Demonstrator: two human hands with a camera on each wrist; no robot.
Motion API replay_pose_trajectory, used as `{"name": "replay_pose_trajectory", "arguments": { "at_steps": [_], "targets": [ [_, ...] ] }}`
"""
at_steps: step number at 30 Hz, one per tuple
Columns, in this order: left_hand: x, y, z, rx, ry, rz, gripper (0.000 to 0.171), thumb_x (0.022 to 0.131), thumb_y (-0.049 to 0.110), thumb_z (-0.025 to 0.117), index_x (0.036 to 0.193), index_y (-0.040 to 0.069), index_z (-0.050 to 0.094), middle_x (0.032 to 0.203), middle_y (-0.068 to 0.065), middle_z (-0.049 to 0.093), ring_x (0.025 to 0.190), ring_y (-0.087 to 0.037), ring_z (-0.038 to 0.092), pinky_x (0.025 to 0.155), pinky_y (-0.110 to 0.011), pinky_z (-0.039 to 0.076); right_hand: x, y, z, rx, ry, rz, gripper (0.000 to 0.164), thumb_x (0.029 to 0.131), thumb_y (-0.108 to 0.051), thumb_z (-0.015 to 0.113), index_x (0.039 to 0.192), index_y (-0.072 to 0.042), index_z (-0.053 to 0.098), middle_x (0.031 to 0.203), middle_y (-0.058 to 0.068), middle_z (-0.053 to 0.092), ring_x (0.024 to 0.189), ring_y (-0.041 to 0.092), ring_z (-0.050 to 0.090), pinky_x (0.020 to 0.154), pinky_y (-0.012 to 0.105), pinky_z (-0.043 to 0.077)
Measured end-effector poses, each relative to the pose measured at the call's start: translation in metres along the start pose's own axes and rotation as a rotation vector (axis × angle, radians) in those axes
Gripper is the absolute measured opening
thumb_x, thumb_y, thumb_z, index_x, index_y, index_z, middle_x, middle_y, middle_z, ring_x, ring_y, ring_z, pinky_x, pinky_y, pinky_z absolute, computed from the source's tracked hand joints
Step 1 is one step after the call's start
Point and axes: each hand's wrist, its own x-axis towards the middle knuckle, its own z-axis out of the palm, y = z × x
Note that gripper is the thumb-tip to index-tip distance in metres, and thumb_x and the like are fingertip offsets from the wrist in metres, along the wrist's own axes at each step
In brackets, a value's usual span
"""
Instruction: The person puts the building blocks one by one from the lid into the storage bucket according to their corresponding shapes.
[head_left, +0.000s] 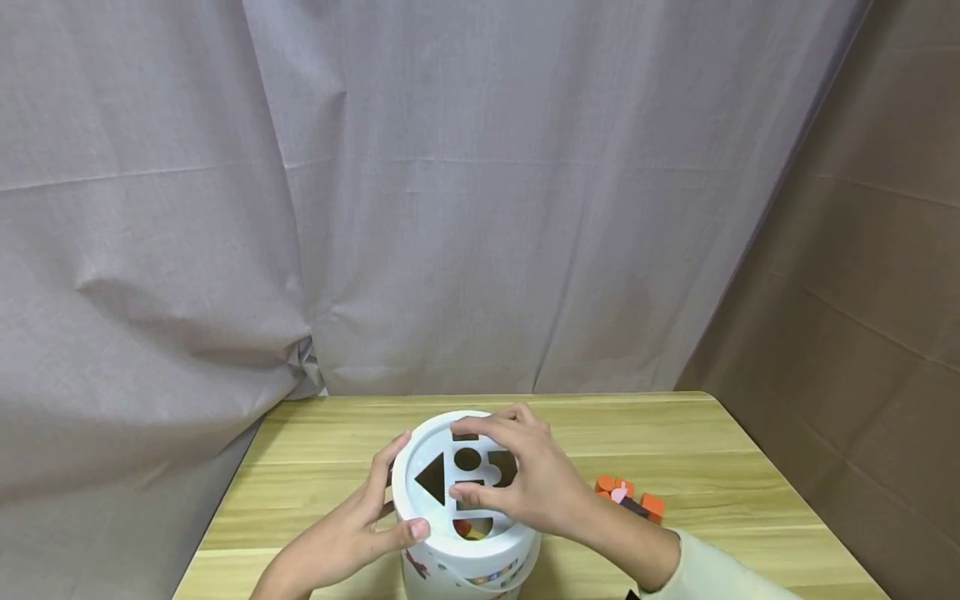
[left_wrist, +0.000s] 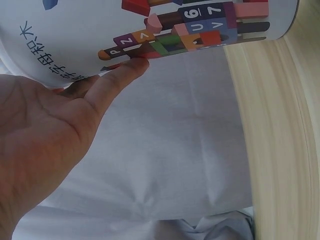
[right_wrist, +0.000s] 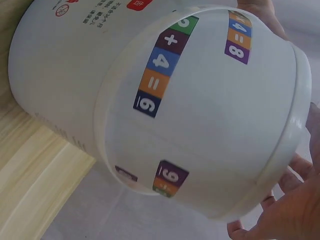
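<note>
A white bucket (head_left: pixel 465 575) with printed block pictures stands at the table's near side, its round lid (head_left: pixel 431 521) pierced with shaped holes. Through one hole, red and yellow pieces (head_left: pixel 465 530) show inside. My left hand (head_left: pixel 345 529) holds the bucket's left side, thumb on the lid rim and fingers down the wall; one finger lies along the printed side in the left wrist view. My right hand (head_left: pixel 525 475) arches over the lid's right part, thumb and index apart by the holes, no piece visible between them. In the right wrist view its fingers (right_wrist: pixel 285 210) are at the rim.
Several small blocks (head_left: pixel 652 507), orange, pink and dark, lie on the wooden table (head_left: pixel 337 433) right of the bucket, behind my right forearm. A white carrying handle (right_wrist: pixel 102 115) hangs round the bucket. Grey curtains (head_left: pixel 480 250) stand behind and to the sides.
</note>
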Motion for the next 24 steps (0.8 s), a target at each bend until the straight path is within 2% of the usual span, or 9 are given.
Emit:
{"name": "replay_pose_trajectory", "arguments": {
  "at_steps": [4,11,19,24],
  "targets": [
    [0.0,0.001,0.0,0.003,0.007,0.013,0.096,0.097,0.031,0.07,0.16,0.044,-0.001,0.17,0.004,0.012,0.144,-0.033,0.044,0.112,-0.044,0.043,-0.003,0.006,-0.008,-0.022,0.023,-0.02,0.061,0.076,-0.051,0.087,0.132,-0.04,0.063,0.122,-0.024,0.068,0.113,0.005,0.047,0.093,0.043,0.041],
    [0.0,-0.001,-0.001,0.016,0.021,0.04,0.097,0.096,0.031,0.071,0.161,0.041,-0.001,0.17,0.002,0.01,0.145,-0.034,0.043,0.114,-0.042,0.043,-0.01,0.02,-0.028,-0.064,0.059,-0.007,0.056,0.08,-0.047,0.085,0.131,-0.036,0.065,0.125,-0.014,0.071,0.112,0.008,0.051,0.091,0.04,0.051],
    [-0.001,-0.004,-0.005,-0.001,0.025,0.058,0.098,0.095,0.029,0.073,0.161,0.041,0.001,0.169,0.007,0.01,0.146,-0.028,0.04,0.114,-0.036,0.041,-0.031,0.052,-0.049,-0.137,0.102,0.066,0.048,0.085,-0.035,0.083,0.129,-0.04,0.064,0.128,-0.017,0.068,0.115,0.009,0.05,0.092,0.046,0.048],
    [-0.003,-0.006,-0.006,0.015,0.018,0.093,0.099,0.095,0.027,0.072,0.161,0.038,-0.001,0.17,0.005,0.01,0.145,-0.031,0.041,0.114,-0.041,0.043,-0.052,0.074,-0.059,-0.188,0.108,0.099,0.048,0.083,-0.029,0.086,0.126,-0.039,0.066,0.127,-0.013,0.069,0.113,0.012,0.05,0.089,0.048,0.043]
  ]
}}
